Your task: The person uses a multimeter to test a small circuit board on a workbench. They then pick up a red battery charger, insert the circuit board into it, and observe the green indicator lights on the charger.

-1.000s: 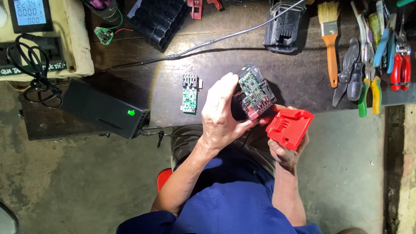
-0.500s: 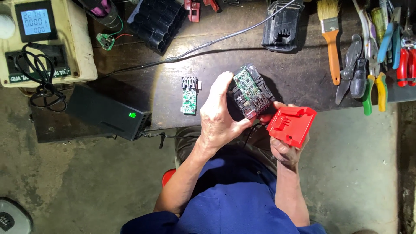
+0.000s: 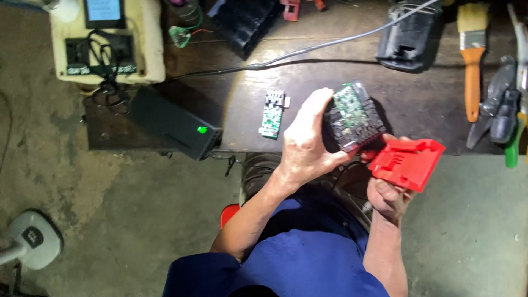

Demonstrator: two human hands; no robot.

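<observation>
Hands meet over the near edge of the dark wooden bench (image 3: 418, 110): the left hand (image 3: 308, 148) has its fingers (image 3: 316, 107) closed around a black battery pack (image 3: 355, 118), its green circuit board facing up and its long axis tilted from near right to far left. Just right and nearer, touching the pack's lower corner, the right hand (image 3: 388, 195) grips a glossy red plastic housing (image 3: 407, 162). A loose green circuit board (image 3: 272, 113) lies left of the left hand on the bench.

Blue work top on the person, short sleeves (image 3: 198, 269) ending above the elbows, forearms bare. Left hand (image 3: 305, 148) and right hand (image 3: 388, 198) both gloveless, dark trousers (image 3: 264, 168) showing below the top.
</observation>
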